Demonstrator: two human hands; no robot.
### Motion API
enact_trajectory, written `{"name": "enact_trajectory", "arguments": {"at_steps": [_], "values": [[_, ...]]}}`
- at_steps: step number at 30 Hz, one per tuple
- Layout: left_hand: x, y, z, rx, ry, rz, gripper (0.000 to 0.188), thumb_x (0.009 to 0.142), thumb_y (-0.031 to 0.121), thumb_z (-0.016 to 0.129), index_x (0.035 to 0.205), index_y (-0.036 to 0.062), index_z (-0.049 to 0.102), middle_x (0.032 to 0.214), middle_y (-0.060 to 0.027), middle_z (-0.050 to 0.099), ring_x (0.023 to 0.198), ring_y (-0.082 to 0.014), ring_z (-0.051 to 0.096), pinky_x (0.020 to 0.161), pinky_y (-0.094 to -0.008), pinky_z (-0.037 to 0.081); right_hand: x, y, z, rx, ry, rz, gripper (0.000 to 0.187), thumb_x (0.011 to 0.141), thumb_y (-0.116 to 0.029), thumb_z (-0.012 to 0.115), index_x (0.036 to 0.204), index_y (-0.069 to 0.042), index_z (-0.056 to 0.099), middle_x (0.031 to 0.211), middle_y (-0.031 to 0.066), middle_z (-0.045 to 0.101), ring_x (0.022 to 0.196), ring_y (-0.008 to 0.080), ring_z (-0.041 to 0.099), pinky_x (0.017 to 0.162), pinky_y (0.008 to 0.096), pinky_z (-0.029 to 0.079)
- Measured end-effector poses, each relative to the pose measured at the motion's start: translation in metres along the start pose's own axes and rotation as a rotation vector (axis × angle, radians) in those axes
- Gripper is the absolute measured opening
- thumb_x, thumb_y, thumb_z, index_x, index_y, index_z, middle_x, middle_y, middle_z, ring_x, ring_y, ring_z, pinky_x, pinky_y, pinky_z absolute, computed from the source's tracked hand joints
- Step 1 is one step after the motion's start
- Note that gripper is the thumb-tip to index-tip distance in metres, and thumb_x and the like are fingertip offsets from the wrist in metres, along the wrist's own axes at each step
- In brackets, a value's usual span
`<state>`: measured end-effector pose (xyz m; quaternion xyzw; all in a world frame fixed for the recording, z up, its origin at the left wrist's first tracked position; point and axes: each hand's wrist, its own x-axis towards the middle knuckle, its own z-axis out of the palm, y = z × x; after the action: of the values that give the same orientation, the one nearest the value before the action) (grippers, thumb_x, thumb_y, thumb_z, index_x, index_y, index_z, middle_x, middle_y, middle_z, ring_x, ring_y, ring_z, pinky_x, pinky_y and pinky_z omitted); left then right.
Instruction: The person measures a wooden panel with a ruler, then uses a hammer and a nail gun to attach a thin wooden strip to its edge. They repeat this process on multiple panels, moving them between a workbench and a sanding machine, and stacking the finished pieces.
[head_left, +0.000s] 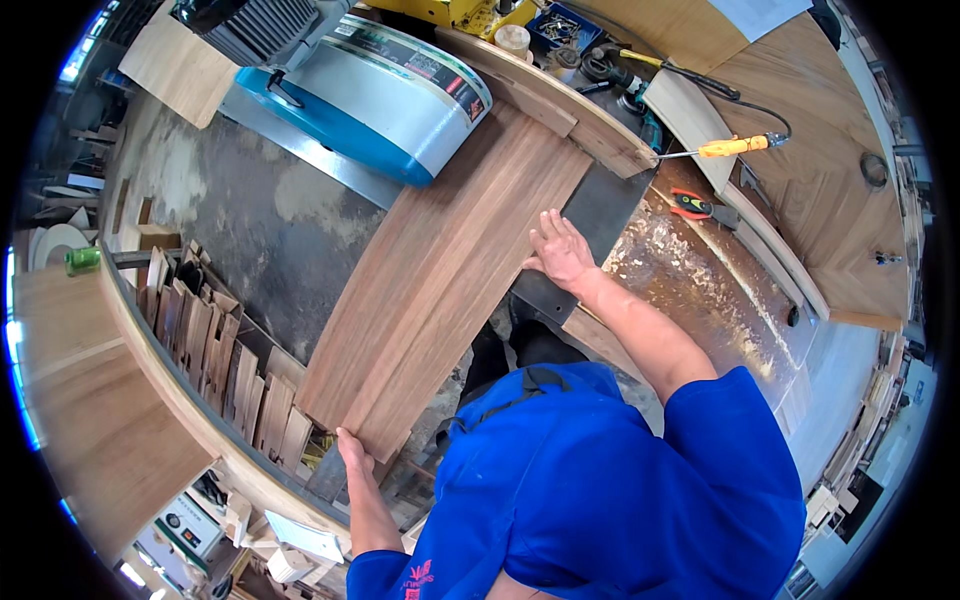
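Note:
A long, wide brown wooden board lies slantwise in front of me, its far part beside a silver-and-blue machine. My left hand grips the board's near left end at the corner, with the thumb on top and the other fingers hidden beneath. Farther along, my right hand rests at the board's right edge. Its fingers are stretched out and spread, by a dark metal plate.
Upright offcuts crowd the left side. At the right, orange-handled pliers and a yellow-handled tool with a cord lie near curved wooden pieces. A blue box of small parts stands at the back.

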<state>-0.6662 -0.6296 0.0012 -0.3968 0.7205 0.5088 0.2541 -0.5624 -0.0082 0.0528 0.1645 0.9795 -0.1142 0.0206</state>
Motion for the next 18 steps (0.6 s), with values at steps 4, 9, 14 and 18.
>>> {"name": "enact_trajectory", "arguments": {"at_steps": [4,9,14,18], "values": [[0.004,0.011,0.0,0.049,0.021,0.026,0.059,0.109,0.044,0.029,0.144,-0.0013,0.042,0.144,-0.0188,0.048,0.13,-0.0312,0.051,0.11,-0.0457,0.04,0.015,-0.003,0.0,0.021,-0.06,0.018,0.062,0.08,-0.047,0.075,0.122,-0.003,0.067,0.143,0.0283,0.051,0.139,0.0423,0.044,0.114,0.0475,0.039],[0.015,0.048,0.006,0.066,0.013,-0.004,0.061,0.108,0.046,0.029,0.144,-0.0023,0.042,0.143,-0.0202,0.049,0.129,-0.0321,0.051,0.108,-0.0461,0.042,0.042,-0.007,0.007,0.031,-0.072,0.039,0.058,0.083,-0.047,0.072,0.124,-0.005,0.067,0.145,0.0244,0.051,0.14,0.0385,0.043,0.115,0.0481,0.037],[0.046,0.056,-0.006,0.134,0.012,0.122,0.064,0.106,0.048,0.036,0.142,-0.0055,0.042,0.141,-0.0255,0.05,0.13,-0.036,0.051,0.107,-0.049,0.044,0.067,-0.022,0.008,0.022,-0.057,0.024,0.055,0.086,-0.046,0.069,0.124,-0.007,0.067,0.147,0.0216,0.05,0.143,0.0359,0.04,0.117,0.049,0.034],[0.001,0.129,0.074,0.925,0.499,0.256,0.081,0.092,0.046,0.064,0.145,-0.0087,0.037,0.143,-0.038,0.042,0.132,-0.0486,0.045,0.11,-0.0557,0.039,0.072,-0.015,-0.006,0.097,-0.109,0.075,0.044,0.091,-0.039,0.067,0.123,-0.008,0.067,0.147,0.0181,0.05,0.145,0.0331,0.037,0.118,0.0527,0.031]]}}
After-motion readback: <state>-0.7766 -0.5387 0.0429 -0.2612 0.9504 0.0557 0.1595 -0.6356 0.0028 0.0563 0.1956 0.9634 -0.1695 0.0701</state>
